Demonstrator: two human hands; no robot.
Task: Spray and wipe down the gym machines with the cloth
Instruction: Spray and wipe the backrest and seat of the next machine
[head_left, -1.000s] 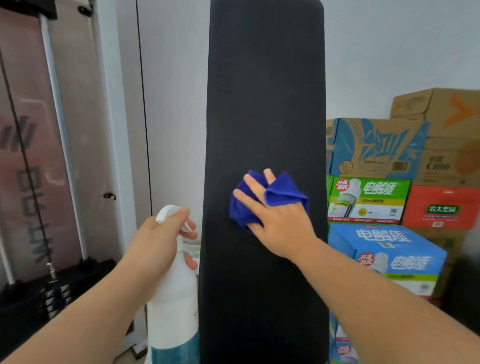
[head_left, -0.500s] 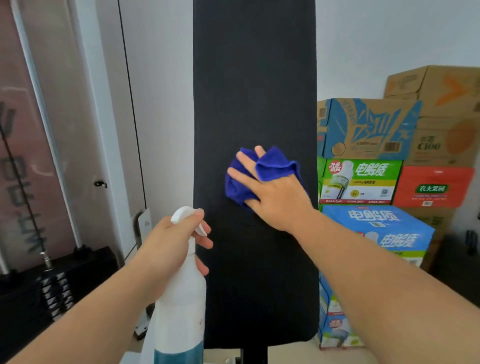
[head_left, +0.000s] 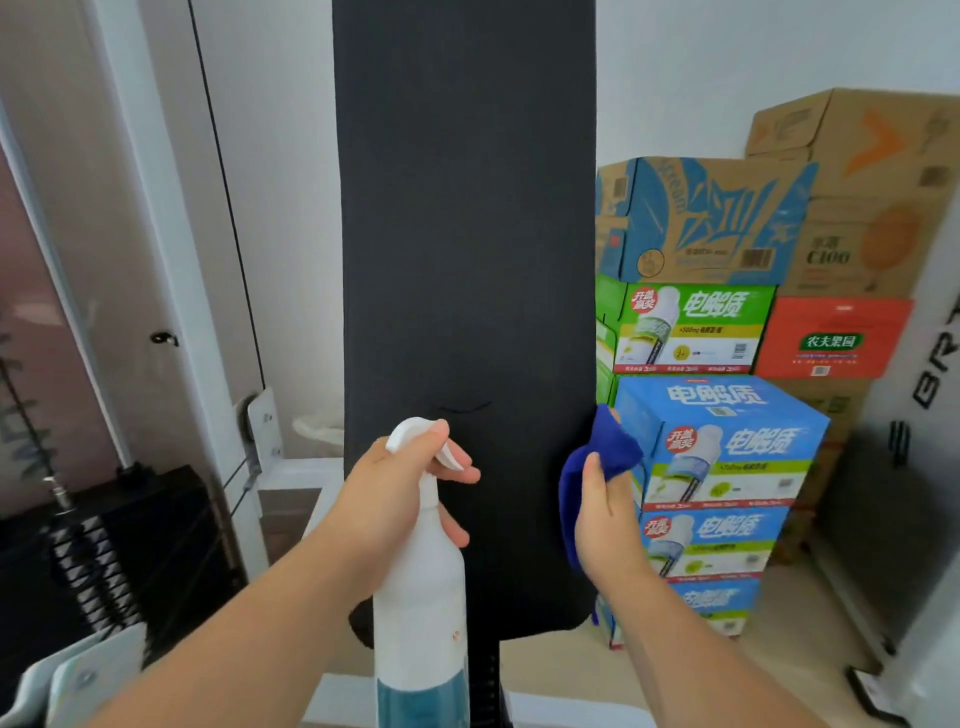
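A tall black padded backrest (head_left: 465, 260) of a gym machine stands upright in front of me. My left hand (head_left: 395, 499) grips a white spray bottle (head_left: 423, 597) with blue liquid at its bottom, a finger over the white trigger head, nozzle facing the pad's lower part. My right hand (head_left: 605, 525) holds a bunched blue cloth (head_left: 597, 462) against the pad's lower right edge, fingers wrapped around that edge.
Stacked cardboard drink cartons (head_left: 727, 467) stand close to the right of the pad. A black weight stack (head_left: 104, 561) with cable and white frame post (head_left: 171, 260) is at the left. A white machine frame (head_left: 924, 415) rises at the far right.
My right hand slid the cloth from the middle of the pad down to its lower right edge. The left hand brought the bottle rightward in front of the pad. The view tilted down.
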